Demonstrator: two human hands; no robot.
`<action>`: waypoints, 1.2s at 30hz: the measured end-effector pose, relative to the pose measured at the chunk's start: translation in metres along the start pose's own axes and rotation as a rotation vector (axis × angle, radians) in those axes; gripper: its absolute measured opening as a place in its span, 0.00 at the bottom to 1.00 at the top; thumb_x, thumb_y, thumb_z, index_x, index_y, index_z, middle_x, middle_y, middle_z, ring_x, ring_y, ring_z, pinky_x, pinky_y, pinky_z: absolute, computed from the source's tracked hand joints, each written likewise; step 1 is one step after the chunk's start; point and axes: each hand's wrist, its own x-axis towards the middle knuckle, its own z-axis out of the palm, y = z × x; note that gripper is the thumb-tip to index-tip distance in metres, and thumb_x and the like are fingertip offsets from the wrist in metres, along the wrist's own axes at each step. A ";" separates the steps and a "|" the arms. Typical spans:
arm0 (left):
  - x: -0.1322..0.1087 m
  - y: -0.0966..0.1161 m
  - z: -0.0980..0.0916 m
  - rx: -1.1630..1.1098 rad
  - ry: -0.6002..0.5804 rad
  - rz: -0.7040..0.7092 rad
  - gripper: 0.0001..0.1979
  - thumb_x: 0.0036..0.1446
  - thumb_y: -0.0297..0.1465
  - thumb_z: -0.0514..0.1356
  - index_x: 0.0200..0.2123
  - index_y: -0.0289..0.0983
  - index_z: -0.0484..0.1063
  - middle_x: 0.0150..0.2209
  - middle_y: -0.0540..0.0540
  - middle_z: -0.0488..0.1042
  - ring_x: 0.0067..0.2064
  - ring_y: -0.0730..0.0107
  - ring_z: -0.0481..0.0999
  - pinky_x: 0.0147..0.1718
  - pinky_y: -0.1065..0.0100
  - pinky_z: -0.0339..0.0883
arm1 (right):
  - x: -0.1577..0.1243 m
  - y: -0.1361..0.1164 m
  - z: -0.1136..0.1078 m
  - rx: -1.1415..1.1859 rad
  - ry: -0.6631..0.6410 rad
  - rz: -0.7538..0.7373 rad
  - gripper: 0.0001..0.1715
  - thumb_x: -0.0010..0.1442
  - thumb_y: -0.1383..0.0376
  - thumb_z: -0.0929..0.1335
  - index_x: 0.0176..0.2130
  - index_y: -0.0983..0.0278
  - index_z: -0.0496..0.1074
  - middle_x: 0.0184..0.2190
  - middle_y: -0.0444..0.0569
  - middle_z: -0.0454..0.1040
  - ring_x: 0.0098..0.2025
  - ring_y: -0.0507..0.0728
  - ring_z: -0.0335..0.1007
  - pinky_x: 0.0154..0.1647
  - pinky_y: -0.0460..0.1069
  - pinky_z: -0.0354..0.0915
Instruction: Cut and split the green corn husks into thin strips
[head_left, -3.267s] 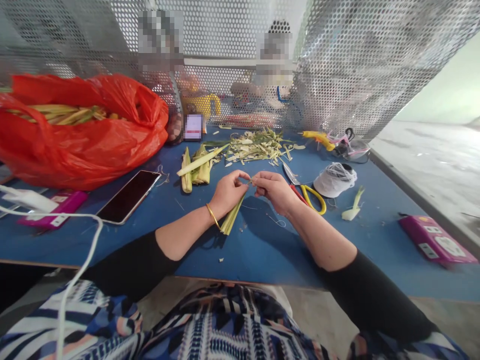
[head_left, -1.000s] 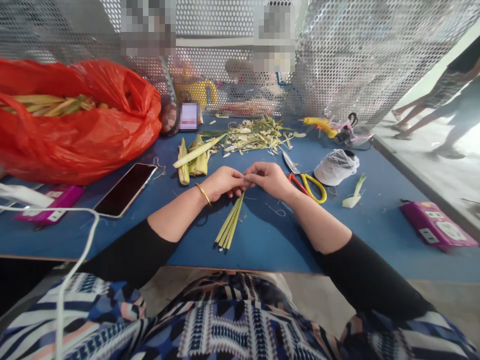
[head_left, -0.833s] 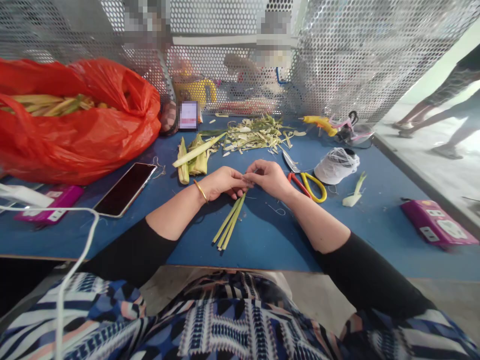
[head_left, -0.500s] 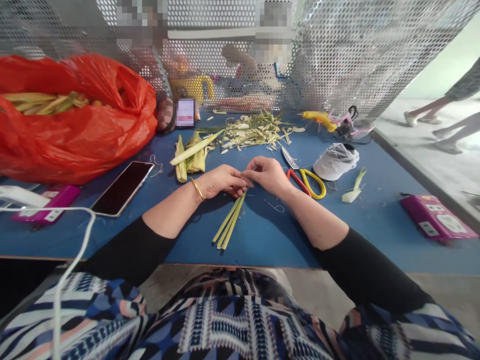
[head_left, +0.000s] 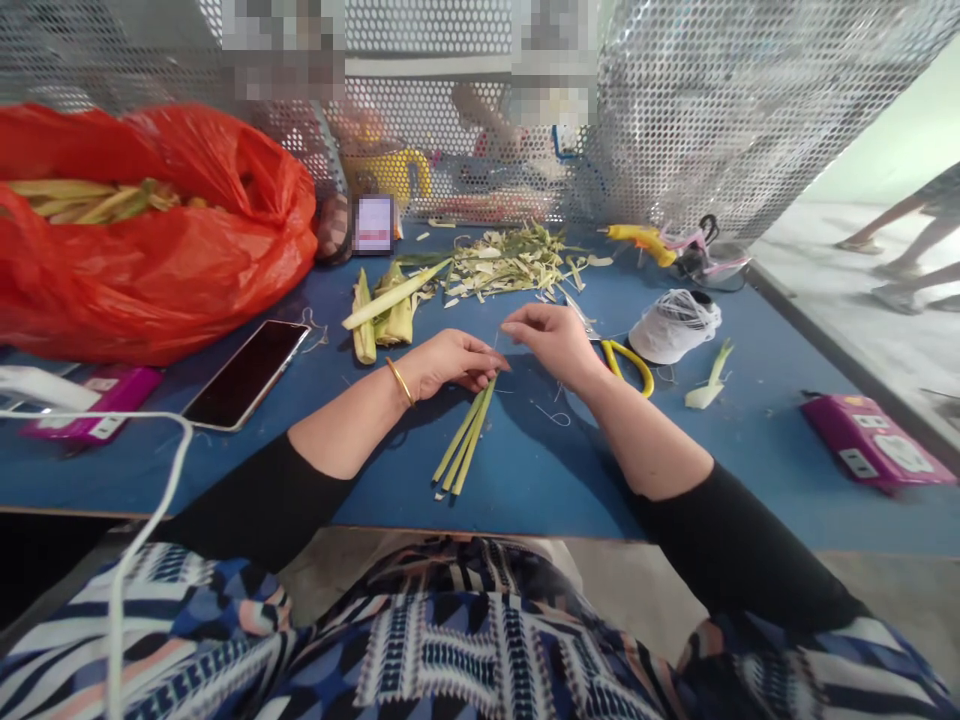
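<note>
In the head view, my left hand (head_left: 448,362) sits at the centre of the frame on the blue table (head_left: 697,470), with fingers and thumb closed around the top end of a bundle of leaf strips (head_left: 465,445). The bundle lies flat and slants toward the lower edge of the frame. Just right of it, my right hand (head_left: 551,340) hovers slightly above the table, thumb and forefinger pinched on a fine thread (head_left: 496,342) that I can barely make out running down to the bundle.

Right of that hand lie yellow-handled scissors (head_left: 634,362) and a spool of white thread (head_left: 675,322). A pile of leaf trimmings (head_left: 510,265) sits above centre, a phone (head_left: 244,372) left of centre, and a red bag (head_left: 165,260) at upper left.
</note>
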 end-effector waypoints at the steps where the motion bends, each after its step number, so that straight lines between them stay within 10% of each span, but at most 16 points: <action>1: 0.000 0.000 0.000 -0.012 0.004 -0.002 0.02 0.48 0.24 0.67 0.28 0.32 0.81 0.20 0.49 0.73 0.22 0.79 0.69 0.25 0.75 0.67 | -0.001 0.000 -0.001 -0.032 -0.038 0.040 0.10 0.50 0.59 0.71 0.27 0.65 0.74 0.22 0.44 0.74 0.27 0.52 0.65 0.31 0.48 0.61; 36: 0.006 0.001 0.002 -0.262 0.262 -0.025 0.05 0.48 0.21 0.67 0.27 0.33 0.75 0.21 0.50 0.74 0.20 0.79 0.70 0.23 0.74 0.67 | -0.011 -0.018 0.005 0.144 -0.204 0.190 0.19 0.43 0.53 0.75 0.23 0.64 0.70 0.17 0.38 0.65 0.22 0.48 0.58 0.26 0.46 0.55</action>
